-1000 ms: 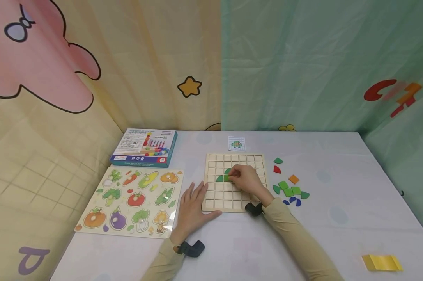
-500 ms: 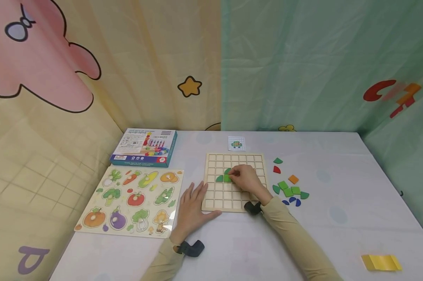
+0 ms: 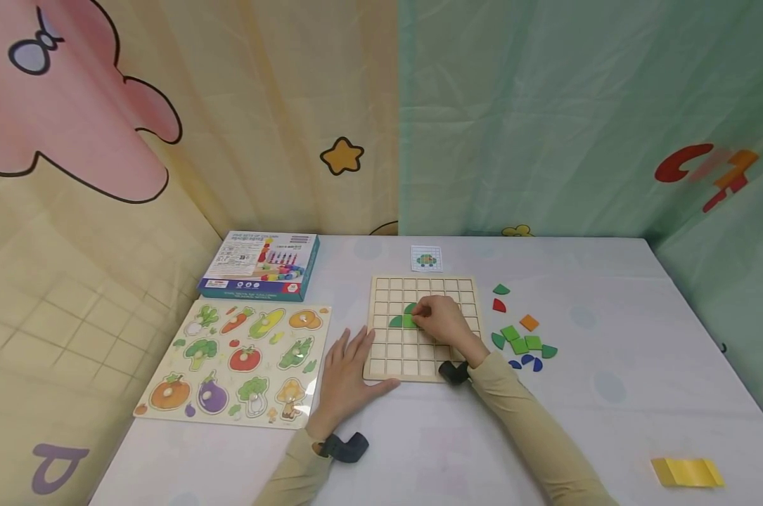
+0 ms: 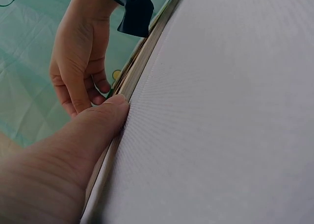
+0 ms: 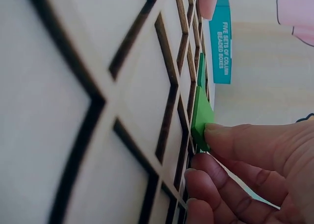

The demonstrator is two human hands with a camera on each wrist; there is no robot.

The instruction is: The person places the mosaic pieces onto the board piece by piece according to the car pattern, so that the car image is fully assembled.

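Note:
A wooden grid board (image 3: pixel 390 358) lies on the table in the head view. Over its middle, my right hand (image 3: pixel 447 323) pinches a green square tile (image 3: pixel 408 321) between thumb and fingers. In the right wrist view the thumb presses on this square (image 5: pixel 201 113), which sits tilted close over the grid. Two green quarter-circle tiles lie beside it on the board, one to its left (image 3: pixel 396 322) and one behind it (image 3: pixel 410 308). My left hand (image 3: pixel 346 376) rests with spread fingers at the board's left side, its thumb (image 4: pixel 105 116) against the front edge.
Loose tiles lie right of the board: green squares (image 3: pixel 520 346), green quarter circles (image 3: pixel 501 289), a red one (image 3: pixel 499 306), an orange square (image 3: pixel 529 322) and blue pieces (image 3: pixel 515 365). A pattern card (image 3: pixel 426 258), vegetable puzzle (image 3: pixel 248 386), box (image 3: pixel 254 263) and yellow strip (image 3: pixel 688 473) surround it.
My right wrist and forearm have shifted very slightly to the left, with the fingers staying at the green square tile. My left hand has not moved.

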